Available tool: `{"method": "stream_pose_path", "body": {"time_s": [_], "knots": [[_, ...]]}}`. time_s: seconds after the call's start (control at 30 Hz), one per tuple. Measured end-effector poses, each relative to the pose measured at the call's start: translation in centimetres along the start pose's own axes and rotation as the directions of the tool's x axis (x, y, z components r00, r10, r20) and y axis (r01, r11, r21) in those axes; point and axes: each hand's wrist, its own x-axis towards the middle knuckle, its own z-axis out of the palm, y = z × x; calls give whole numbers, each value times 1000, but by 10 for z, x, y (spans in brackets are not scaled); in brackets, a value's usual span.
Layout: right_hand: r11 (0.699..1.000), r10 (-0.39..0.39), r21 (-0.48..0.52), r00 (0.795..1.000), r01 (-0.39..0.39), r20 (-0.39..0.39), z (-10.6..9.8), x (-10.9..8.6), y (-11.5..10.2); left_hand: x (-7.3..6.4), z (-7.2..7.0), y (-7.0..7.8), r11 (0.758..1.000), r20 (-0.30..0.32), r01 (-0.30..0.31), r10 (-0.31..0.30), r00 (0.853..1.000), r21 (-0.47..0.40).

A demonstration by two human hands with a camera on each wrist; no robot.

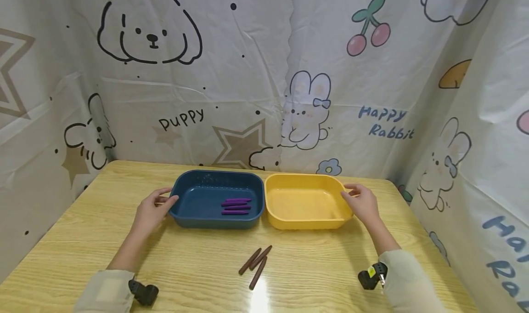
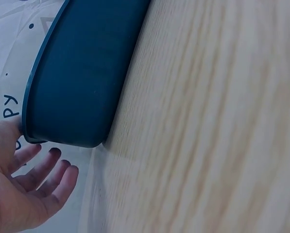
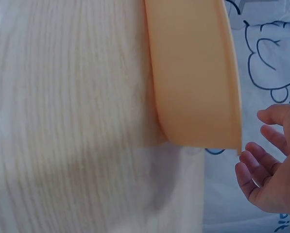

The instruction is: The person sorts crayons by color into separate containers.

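Note:
My left hand (image 1: pixel 154 209) is at the left end of a dark blue tray (image 1: pixel 198 222). Its thumb lies over the rim, while the other fingers spread loosely outside the wall in the left wrist view. At the right end of a yellow tray (image 1: pixel 306 224) is my right hand (image 1: pixel 361 203). The right wrist view shows its fingers relaxed and slightly apart from the tray wall. Several purple crayon-like sticks (image 1: pixel 236 207) lie inside the blue tray, toward its right side. Three brown crayon-like sticks (image 1: pixel 258 272) lie on the table in front of the trays.
Both trays stand side by side at the back of the wood-grain table (image 1: pixel 198 267), their near ends touching or almost so. A printed cloth (image 1: pixel 248 74) hangs behind the table and along both sides. Each wrist carries a small black camera (image 1: pixel 143 293).

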Motion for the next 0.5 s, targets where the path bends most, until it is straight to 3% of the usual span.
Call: {"method": "stream_pose_path", "body": {"time_s": [0.33, 0.5], "knots": [[997, 66, 33, 997, -67, 25, 13, 2, 24, -3, -3, 3, 1000, -21, -16, 16, 1000, -5], [993, 98, 59, 995, -100, 34, 18, 3, 29, -9, -5, 11, 996, -40, -81, 82, 996, 32]]}}
